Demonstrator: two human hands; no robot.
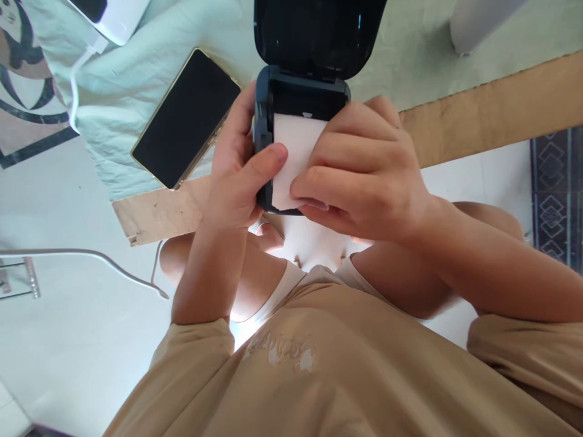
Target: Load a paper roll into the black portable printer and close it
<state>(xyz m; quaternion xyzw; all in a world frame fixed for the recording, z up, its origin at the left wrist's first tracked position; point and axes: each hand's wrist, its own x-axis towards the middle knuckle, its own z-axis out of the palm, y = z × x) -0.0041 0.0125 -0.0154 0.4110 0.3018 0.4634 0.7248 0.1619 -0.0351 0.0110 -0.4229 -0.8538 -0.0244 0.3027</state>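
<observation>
My left hand (239, 161) grips the left side of a small black receipt printer (264, 91), its thumb resting on the white paper roll (294, 142) inside. The printer's hinged lid (319, 36) is swung up, away from me. From the right, my right hand (364, 167) has its fingers closed over the roll, with the thumb and forefinger at the paper's lower edge. Part of the roll and the printer's right side are hidden behind that hand.
A smartphone (186, 118) with a dark screen lies left of the printer on a pale green cloth (122, 79). A wooden table edge (492, 106) runs across in front of me. White cables (77, 79) and a white device (121, 18) are at the left; a pale cylindrical object (478, 24) stands top right.
</observation>
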